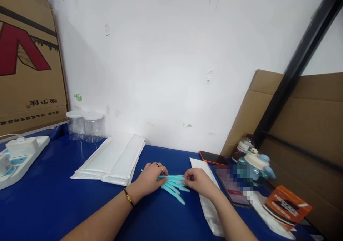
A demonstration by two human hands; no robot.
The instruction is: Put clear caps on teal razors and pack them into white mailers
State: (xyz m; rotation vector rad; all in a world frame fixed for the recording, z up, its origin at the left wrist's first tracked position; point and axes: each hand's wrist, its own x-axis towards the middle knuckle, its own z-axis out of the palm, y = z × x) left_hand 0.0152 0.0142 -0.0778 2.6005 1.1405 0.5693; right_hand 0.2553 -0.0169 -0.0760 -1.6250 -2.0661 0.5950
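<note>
Several slim turquoise plastic sticks [173, 190] with tapered tips lie fanned out over the blue table, between my two hands. My left hand [152, 176], with rings and a dark bracelet, has its fingers closed round the left ends of the bunch. My right hand [197, 181] pinches at the right end of the topmost stick, thumb and fingertips together. The lower sticks spread toward me with their tips loose. The exact kind of stick is too small to make out. Beneath my right forearm lies a white padded envelope [210, 212].
Left of my hands lies a stack of white padded envelopes [112, 159]. Two clear lidded jars [93, 128] and a power strip [24, 162] stand farther left. On the right are phones [213, 157], a brown bottle [243, 146], a teal water bottle [254, 166] and an orange box [288, 207].
</note>
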